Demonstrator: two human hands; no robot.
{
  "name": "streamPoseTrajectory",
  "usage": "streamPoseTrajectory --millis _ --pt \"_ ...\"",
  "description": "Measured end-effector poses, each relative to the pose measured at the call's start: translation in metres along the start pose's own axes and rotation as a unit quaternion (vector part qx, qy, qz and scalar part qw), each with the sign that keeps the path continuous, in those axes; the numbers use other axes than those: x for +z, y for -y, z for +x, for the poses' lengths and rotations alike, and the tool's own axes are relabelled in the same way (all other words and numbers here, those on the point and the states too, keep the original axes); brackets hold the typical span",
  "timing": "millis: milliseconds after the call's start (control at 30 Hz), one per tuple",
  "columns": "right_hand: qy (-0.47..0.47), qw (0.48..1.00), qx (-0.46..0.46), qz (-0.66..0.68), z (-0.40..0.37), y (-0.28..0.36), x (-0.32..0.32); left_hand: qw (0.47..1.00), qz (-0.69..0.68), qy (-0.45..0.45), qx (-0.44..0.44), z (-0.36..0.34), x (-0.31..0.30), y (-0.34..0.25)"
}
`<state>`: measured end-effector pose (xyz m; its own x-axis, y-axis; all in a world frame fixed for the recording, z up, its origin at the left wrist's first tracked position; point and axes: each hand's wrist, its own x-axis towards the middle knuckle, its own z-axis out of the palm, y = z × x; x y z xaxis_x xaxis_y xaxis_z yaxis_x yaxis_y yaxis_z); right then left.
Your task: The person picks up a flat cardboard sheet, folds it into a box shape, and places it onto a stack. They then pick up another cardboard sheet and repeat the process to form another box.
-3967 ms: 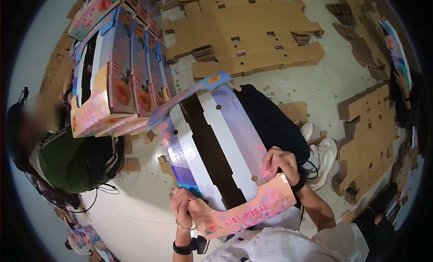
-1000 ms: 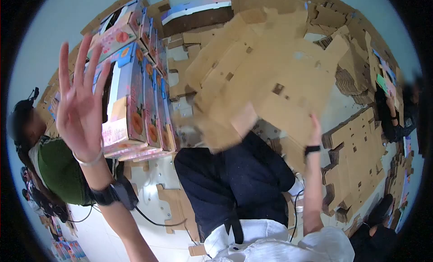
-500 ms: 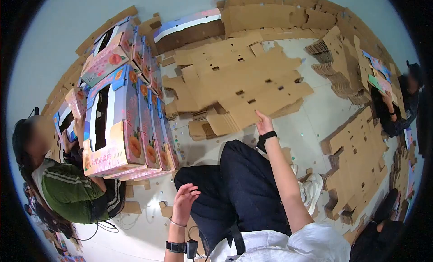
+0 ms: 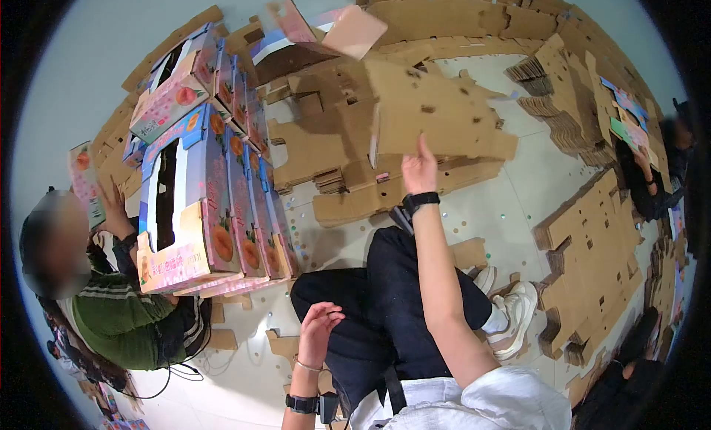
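A flat, die-cut cardboard sheet (image 4: 452,115) is folding up off the stack in front of me, blurred by motion. My right hand (image 4: 420,172) is at its near edge, thumb lying over the board and the other fingers mostly hidden; it appears to grip the sheet. Part of the sheet's printed pink side (image 4: 355,31) shows at the far end, raised and blurred. Below it lie more flat cardboard sheets (image 4: 318,137). Over my left thigh hovers my left hand (image 4: 320,330), fingers loosely bent and holding nothing.
Printed fruit boxes (image 4: 229,241) stand stacked on the left. Behind them a person in a green top (image 4: 115,319) holds a small printed box piece (image 4: 85,174). Piled flat cardboard (image 4: 592,256) lies to the right, near another person's hand (image 4: 644,160) holding printed board.
The sheet's left and far parts have lifted and folded up, baring the printed side. My right hand has moved slightly left and up. The left-hand person has raised the box piece.
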<state>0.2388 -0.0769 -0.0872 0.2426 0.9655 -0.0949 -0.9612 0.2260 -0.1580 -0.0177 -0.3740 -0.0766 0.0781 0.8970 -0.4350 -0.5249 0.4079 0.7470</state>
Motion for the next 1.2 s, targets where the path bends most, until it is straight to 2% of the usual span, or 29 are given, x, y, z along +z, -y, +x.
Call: streamPoseTrajectory --millis 67,100,133,167,200,233,300,400,467,633,700,767,833,867,933,967,1067,1100,1167,1200 --pt "-0.065 0.979 0.053 -0.187 -0.011 -0.012 -0.026 1.0 0.009 -0.004 -0.004 -0.003 -0.003 0.003" --pt "-0.075 0.977 0.038 -0.196 -0.009 -0.028 -0.058 1.0 0.017 -0.01 -0.006 -0.004 -0.004 0.005" --pt "-0.158 0.956 0.081 -0.235 0.0 -0.041 -0.095 1.0 0.019 -0.007 -0.005 -0.006 -0.005 0.009" --pt "-0.18 0.942 0.102 -0.264 -0.008 -0.049 -0.106 1.0 0.022 -0.01 -0.007 -0.005 -0.007 0.012" --pt "-0.16 0.943 0.132 -0.262 -0.008 -0.058 -0.141 1.0 0.026 -0.014 -0.009 -0.005 -0.008 0.014" --pt "-0.217 0.915 0.138 -0.312 -0.015 -0.063 -0.147 0.999 0.029 -0.011 -0.008 -0.005 -0.007 0.016" --pt "-0.197 0.913 0.143 -0.327 -0.009 -0.067 -0.154 0.999 0.021 -0.019 -0.018 -0.007 -0.001 0.021" --pt "-0.218 0.898 0.147 -0.354 0.005 -0.067 -0.162 0.999 0.032 -0.02 -0.038 -0.005 -0.002 0.031" --pt "-0.209 0.902 0.141 -0.351 -0.005 -0.063 -0.144 0.998 0.036 -0.013 -0.049 -0.002 -0.004 0.038" --pt "-0.197 0.908 0.147 -0.338 -0.002 -0.064 -0.16 0.996 0.048 -0.02 -0.072 0.003 0.001 0.041" --pt "-0.269 0.853 0.259 -0.365 0.004 -0.06 -0.164 0.995 0.06 -0.022 -0.077 0.005 0.003 0.039" --pt "-0.266 0.843 0.278 -0.375 0.004 -0.055 -0.166 0.991 0.096 -0.02 -0.089 0.004 -0.002 0.043" --pt "-0.193 0.816 0.391 -0.379 0.007 -0.042 -0.182 0.991 0.101 -0.024 -0.084 0.001 -0.003 0.046" --pt "-0.194 0.817 0.388 -0.379 0.008 -0.033 -0.186 0.991 0.106 -0.03 -0.076 0.0 -0.004 0.048" --pt "-0.046 0.759 0.473 -0.445 0.008 -0.017 -0.188 0.99 0.104 -0.042 -0.079 -0.003 -0.008 0.052" --pt "-0.046 0.758 0.472 -0.447 0.007 -0.013 -0.189 0.99 0.102 -0.056 -0.082 -0.005 -0.01 0.055" --pt "0.048 0.551 0.461 -0.694 0.002 -0.006 -0.197 0.988 0.106 -0.058 -0.098 -0.006 -0.017 0.065" --pt "0.048 0.553 0.459 -0.694 0.003 -0.004 -0.196 0.988 0.108 -0.057 -0.097 -0.006 -0.014 0.062" --pt "0.083 0.546 0.399 -0.732 0.001 0.001 -0.196 0.989 0.08 -0.08 -0.1 -0.009 -0.007 0.06" --pt "0.089 0.564 0.403 -0.715 -0.001 0.003 -0.195 0.988 0.079 -0.084 -0.099 -0.012 -0.007 0.06"
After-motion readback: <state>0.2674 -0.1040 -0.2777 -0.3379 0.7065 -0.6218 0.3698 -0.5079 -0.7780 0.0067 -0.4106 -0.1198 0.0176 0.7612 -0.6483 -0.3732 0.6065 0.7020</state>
